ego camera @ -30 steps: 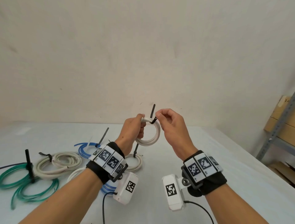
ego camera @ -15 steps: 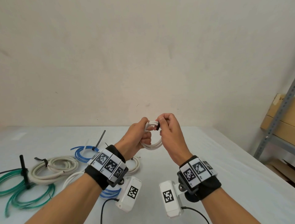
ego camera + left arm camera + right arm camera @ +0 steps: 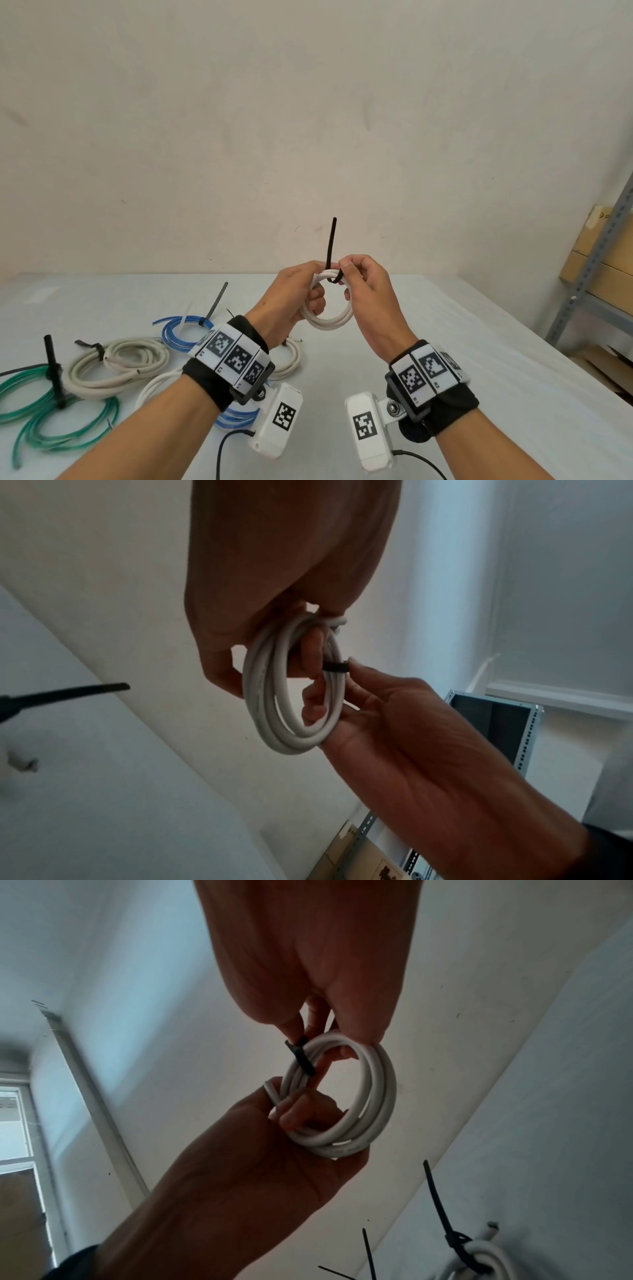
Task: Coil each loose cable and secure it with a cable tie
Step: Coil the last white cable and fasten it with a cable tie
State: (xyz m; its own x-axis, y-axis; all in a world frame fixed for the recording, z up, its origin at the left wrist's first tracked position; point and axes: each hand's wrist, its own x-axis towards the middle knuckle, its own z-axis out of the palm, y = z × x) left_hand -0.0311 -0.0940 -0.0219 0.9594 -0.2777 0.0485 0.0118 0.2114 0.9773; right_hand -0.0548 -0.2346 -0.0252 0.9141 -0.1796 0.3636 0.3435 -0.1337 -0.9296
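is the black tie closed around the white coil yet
Closed: the black tie loops round the white coil, its tail sticking up through the head. How tight, cannot tell.

A white table (image 3: 479,342) meets a pale wall at its far edge. On its left side lie several tied coils close together: a green coil (image 3: 41,411) at the far left with a black tie (image 3: 53,370) standing upright, a beige coil (image 3: 113,366) just beside it, and a blue coil (image 3: 181,329) behind with a grey tie (image 3: 215,301) sticking up. Two more white coils (image 3: 291,356) and further blue loops (image 3: 236,418) lie partly hidden under the left forearm.
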